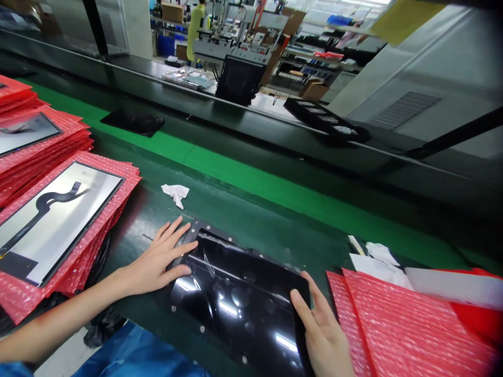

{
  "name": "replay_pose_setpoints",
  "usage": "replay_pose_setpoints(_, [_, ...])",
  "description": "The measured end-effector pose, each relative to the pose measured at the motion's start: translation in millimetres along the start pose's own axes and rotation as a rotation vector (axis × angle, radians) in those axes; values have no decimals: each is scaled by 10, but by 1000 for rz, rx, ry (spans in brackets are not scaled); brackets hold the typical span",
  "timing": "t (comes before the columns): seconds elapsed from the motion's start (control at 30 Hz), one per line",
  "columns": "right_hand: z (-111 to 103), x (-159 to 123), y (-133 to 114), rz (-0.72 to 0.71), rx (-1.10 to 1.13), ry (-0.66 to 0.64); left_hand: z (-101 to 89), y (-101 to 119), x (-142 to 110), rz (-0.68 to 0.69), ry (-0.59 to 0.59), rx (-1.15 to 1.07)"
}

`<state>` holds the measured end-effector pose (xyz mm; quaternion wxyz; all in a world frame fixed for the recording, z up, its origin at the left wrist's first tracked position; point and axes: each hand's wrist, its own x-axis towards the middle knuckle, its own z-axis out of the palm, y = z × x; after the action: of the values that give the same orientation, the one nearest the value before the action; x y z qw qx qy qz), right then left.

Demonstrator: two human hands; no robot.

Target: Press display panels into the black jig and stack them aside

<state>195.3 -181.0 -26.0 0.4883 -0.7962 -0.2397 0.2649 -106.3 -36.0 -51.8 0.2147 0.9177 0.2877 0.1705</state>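
Note:
A glossy black screen panel (243, 293) lies over a dark frame with round silver dots (202, 329) along its edges, at the front of the green bench. My left hand (161, 259) rests with fingers spread on the frame's left end, its fingertips touching the panel's edge. At the panel's right end, my right hand (320, 327) grips the edge, thumb on top and fingers around the far side. The panel's right end looks raised, though its underside is hidden. Overhead lights reflect in its surface.
Stacked red bubble-wrap sleeves (113, 209) stand at left, topped by a silver-backed display panel (66, 209) with a black ribbon cable. More red sleeves (408, 324) lie at right. A crumpled white tissue (176, 193) and a dark flat panel (132, 122) lie farther back.

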Motion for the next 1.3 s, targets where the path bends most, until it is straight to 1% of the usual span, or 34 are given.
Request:
replay_pose_setpoints(0.1, [26,-42,-46,15,-20,14,-22,0,-17,-26,-45,-29])
replay_pose_setpoints(0.2, [32,-76,-55,38,-37,3,-42,5,-11,16,-97,-3])
replay_pose_setpoints(0.33, [29,-107,-42,40,-43,10,-50,14,15,66,-129,68])
replay_pose_setpoints(0.57, [36,-95,-38,-22,-45,28,-43,33,25,92,-122,98])
replay_pose_setpoints(0.77, [21,-36,72,-84,-78,3,-57,41,36,98,-136,132])
replay_pose_setpoints(0.9, [3,10,128,-79,-69,-10,-61,45,41,105,-152,166])
replay_pose_setpoints(1.0, [-7,29,136,-80,-89,-15,-60,51,42,110,-140,156])
replay_pose_setpoints(1.13, [-4,8,136,-57,-84,4,-47,47,36,105,-140,154])
replay_pose_setpoints(1.3, [13,-19,134,-46,-57,-6,-32,34,26,99,-114,131])
